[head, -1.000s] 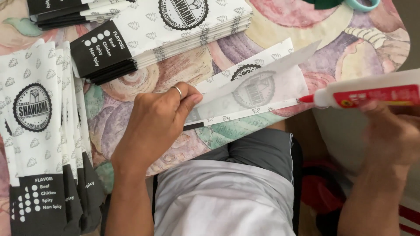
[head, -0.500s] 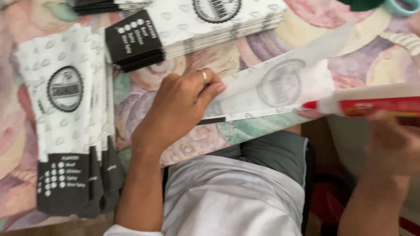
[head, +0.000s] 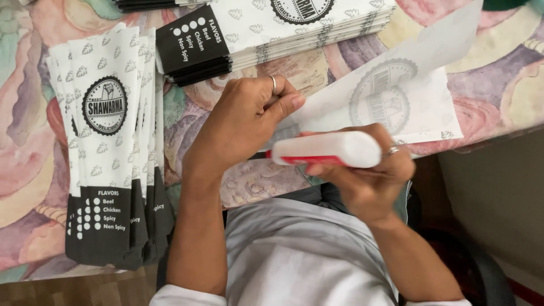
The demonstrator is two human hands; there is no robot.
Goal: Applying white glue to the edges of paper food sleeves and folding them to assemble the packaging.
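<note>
My left hand (head: 243,122) presses down on the left end of a flat white paper sheet (head: 396,99) with a round grey stamp, lying on the flowered tablecloth (head: 487,73). Its fingers are curled, and a ring shows on one. My right hand (head: 368,175) grips a white glue bottle (head: 326,149) with a red band. The bottle lies sideways, its tip pointing left at the sheet's near edge beside my left hand.
A stack of finished white-and-black paper bags (head: 107,153) lies fanned at the left. Another stack (head: 266,31) lies across the top. The table edge runs just in front of my grey shirt (head: 306,255). A dark chair (head: 481,266) shows at the lower right.
My right hand has brought the glue bottle from the far right to the left, up to the sheet's near edge beside my left hand. The left hand stays pressed on the paper.
</note>
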